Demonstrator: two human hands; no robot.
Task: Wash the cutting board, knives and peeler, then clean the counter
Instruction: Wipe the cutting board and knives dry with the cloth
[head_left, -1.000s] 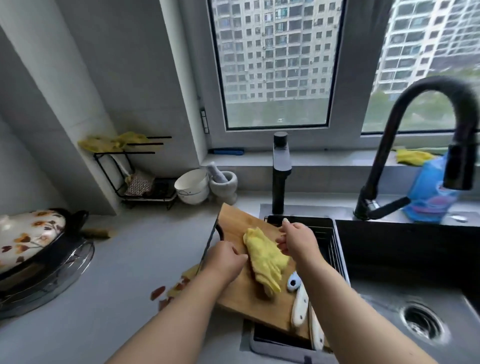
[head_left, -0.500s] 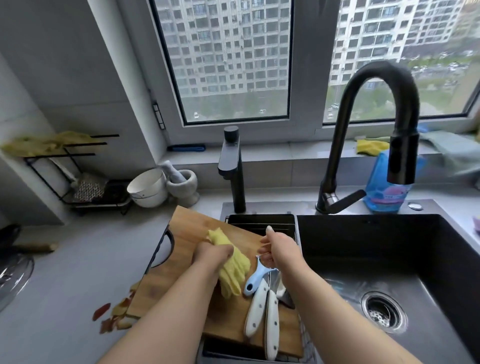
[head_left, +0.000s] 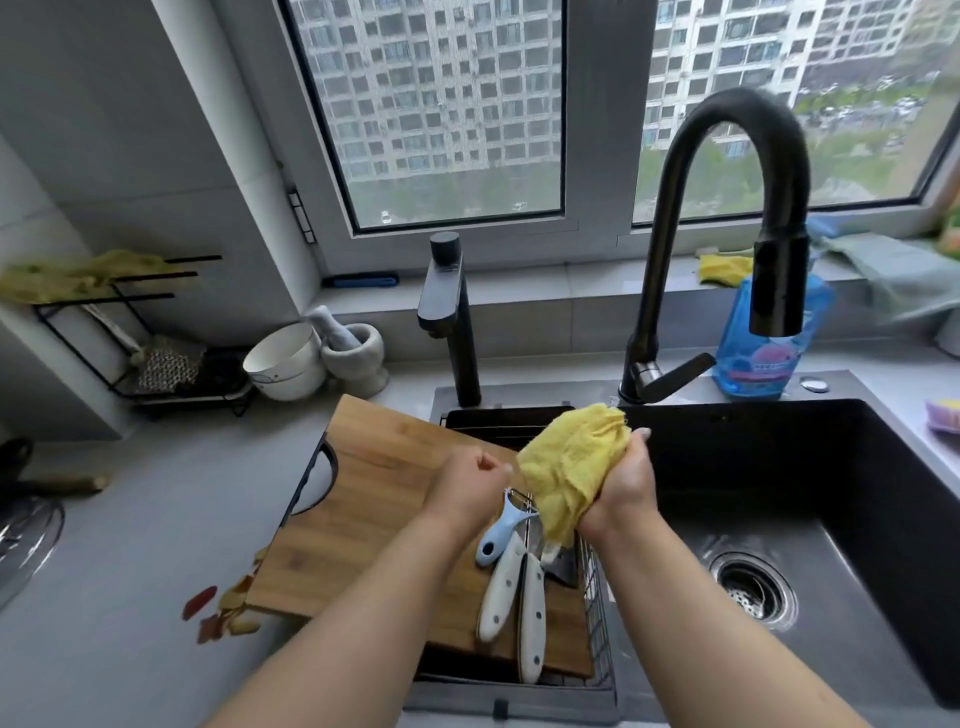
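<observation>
R hand (head_left: 621, 486): holds the yellow cloth (head_left: 569, 467), fingers curled round its right side; bunch is lifted above the rack edge, centre of frame.
L hand (head_left: 467, 486): curled into a loose fist just left of the cloth; can't tell if it still pinches a corner.
Change: 0.5 s ago the L hand had the cloth down on the board; now it's passed to the R hand and raised toward the sink (head_left: 857, 519).
Meaning: prob. getting the cloth wet next; washing proper not begun, tap (head_left: 727, 171) not running.
Cutting board (head_left: 374, 499): lies across rack and counter (head_left: 130, 545), lower centre.
Knives (head_left: 511, 597): two white handles, on the board's right end.
Peeler (head_left: 501, 535): blue handle, touching the knives.
Scraps (head_left: 218, 608): red/yellow peel bits on counter, lower left.
Writing: blue bottle (head_left: 763, 353), right of centre, has a pink label; text too blurred to read. No other brand visible.
</observation>
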